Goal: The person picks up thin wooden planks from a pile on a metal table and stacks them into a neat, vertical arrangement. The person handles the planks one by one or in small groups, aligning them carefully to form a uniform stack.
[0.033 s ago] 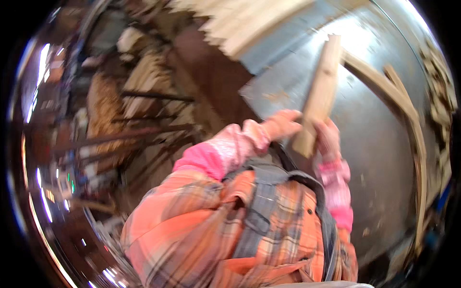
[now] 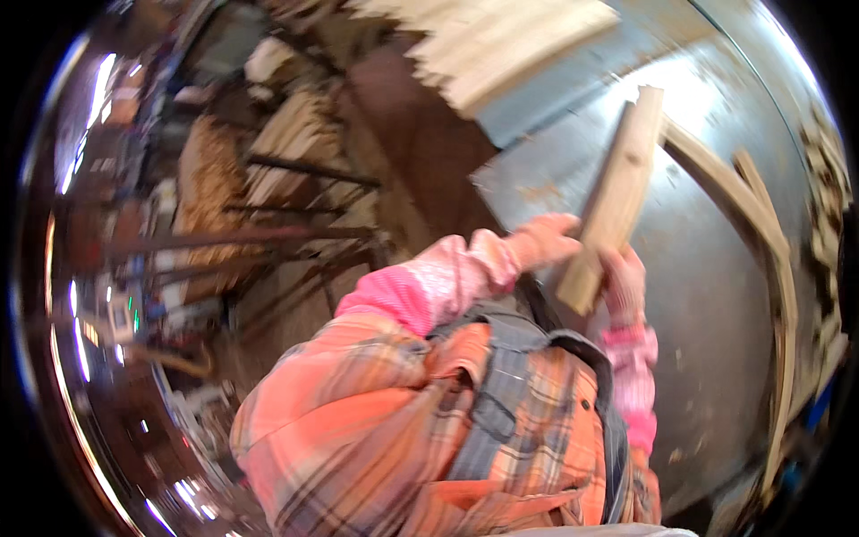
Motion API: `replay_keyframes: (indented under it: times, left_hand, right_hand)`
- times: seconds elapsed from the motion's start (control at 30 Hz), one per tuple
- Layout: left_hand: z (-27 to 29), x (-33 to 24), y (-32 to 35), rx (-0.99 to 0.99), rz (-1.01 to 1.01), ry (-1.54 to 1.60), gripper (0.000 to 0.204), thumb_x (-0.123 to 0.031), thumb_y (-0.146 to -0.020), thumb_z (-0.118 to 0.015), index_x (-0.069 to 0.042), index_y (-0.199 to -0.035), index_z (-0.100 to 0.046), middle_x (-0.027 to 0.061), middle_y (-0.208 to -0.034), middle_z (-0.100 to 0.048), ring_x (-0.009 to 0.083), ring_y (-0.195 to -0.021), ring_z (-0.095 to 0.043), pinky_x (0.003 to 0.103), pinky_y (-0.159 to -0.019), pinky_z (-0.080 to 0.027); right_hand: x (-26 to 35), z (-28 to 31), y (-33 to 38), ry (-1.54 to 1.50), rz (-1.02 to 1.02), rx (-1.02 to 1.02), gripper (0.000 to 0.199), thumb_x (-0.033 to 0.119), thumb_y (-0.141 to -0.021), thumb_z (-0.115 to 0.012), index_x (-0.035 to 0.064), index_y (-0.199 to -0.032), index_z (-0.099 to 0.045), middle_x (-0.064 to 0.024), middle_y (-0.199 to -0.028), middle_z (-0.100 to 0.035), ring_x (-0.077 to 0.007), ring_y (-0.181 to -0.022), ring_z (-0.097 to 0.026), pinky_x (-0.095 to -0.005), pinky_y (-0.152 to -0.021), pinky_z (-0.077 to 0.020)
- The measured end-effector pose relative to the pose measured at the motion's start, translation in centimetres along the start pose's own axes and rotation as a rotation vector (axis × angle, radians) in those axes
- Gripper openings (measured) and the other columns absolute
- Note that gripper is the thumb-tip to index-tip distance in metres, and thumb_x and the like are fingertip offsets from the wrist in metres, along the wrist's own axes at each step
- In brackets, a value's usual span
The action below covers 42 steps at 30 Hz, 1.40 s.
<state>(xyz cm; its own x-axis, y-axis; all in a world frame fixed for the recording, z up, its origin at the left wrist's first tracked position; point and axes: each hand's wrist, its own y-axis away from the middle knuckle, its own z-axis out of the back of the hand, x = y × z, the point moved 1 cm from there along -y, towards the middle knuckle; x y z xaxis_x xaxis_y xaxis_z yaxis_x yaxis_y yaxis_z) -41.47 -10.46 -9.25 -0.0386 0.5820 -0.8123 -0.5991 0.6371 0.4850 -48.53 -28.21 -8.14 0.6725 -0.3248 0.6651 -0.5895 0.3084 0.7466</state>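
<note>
A short, thick wooden board (image 2: 617,183) slants over the grey metal tabletop (image 2: 707,358), its near end close to my body. On its right edge, close to that near end, my right hand (image 2: 624,277) is closed round the wood. My left hand (image 2: 540,242) lies at the board's left edge with fingers stretched out; blur hides whether they touch it. Beyond the board's far end, a long curved wooden piece (image 2: 716,179) rests on the metal and bends toward the right rim.
Pale wooden strips (image 2: 510,45) lie side by side at the table's far end. More wood pieces (image 2: 823,206) are piled along the right side. To the left are dark metal bars (image 2: 268,234) and stacked timber (image 2: 295,143).
The whole view has shifted slightly, so hands, board and table sit farther right and lower. My right hand keeps its hold on the board.
</note>
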Motion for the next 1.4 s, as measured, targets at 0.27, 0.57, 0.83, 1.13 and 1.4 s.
replay_keyframes:
  times: [0.27,0.57,0.83,1.13,1.4]
  left_hand:
    - [12.7,-1.4,5.3,-0.771,-0.07,0.45,0.074,-0.043,-0.08,-0.081,-0.004,-0.137,-0.052,0.0191,-0.123,-0.066,0.0305,-0.116,-0.064,0.039,-0.101,-0.05]
    - [32.0,6.3,19.9,-0.614,0.264,-0.318,0.067,-0.037,-0.085,-0.074,0.002,-0.136,-0.054,0.0214,-0.127,-0.064,0.0404,-0.12,-0.061,0.048,-0.102,-0.05]
    - [41.3,12.1,24.4,-0.553,0.09,-1.031,0.066,-0.016,-0.082,-0.067,-0.007,-0.146,-0.053,0.0081,-0.141,-0.056,0.0287,-0.139,-0.046,0.047,-0.116,-0.034]
    - [43.9,17.6,26.0,-1.29,0.321,0.346,0.083,-0.039,-0.073,-0.087,0.008,-0.129,-0.049,0.0278,-0.124,-0.062,0.0417,-0.117,-0.062,0.046,-0.102,-0.05]
    - [51.9,22.2,20.6,-1.389,0.407,0.9,0.047,-0.026,-0.073,-0.082,0.009,-0.103,-0.072,0.0206,-0.095,-0.075,0.03,-0.092,-0.073,0.038,-0.084,-0.055]
  right_hand:
    - [-0.6,-12.9,2.3,0.781,0.811,0.102,0.061,0.016,-0.079,-0.079,0.0012,-0.134,-0.059,-0.019,-0.114,-0.069,-0.0368,-0.103,-0.068,-0.0453,-0.093,-0.053]
    - [4.1,-31.9,4.8,0.861,0.808,0.234,0.058,0.013,-0.082,-0.071,0.0033,-0.138,-0.058,-0.0237,-0.123,-0.067,-0.0384,-0.114,-0.067,-0.0439,-0.1,-0.0521]
    - [4.9,-43.4,4.4,1.087,0.824,0.419,0.06,0.018,-0.081,-0.071,0.0056,-0.138,-0.058,-0.0233,-0.127,-0.066,-0.04,-0.116,-0.065,-0.0456,-0.1,-0.0516]
    - [5.4,-50.7,3.9,1.162,0.928,0.331,0.058,0.023,-0.079,-0.073,0.0083,-0.133,-0.061,-0.02,-0.118,-0.069,-0.0417,-0.11,-0.066,-0.0497,-0.094,-0.0531]
    - [8.4,-61.0,3.7,1.644,1.327,0.196,0.058,0.026,-0.082,-0.077,0.0061,-0.13,-0.052,-0.0135,-0.115,-0.066,-0.0331,-0.11,-0.065,-0.0465,-0.092,-0.0521]
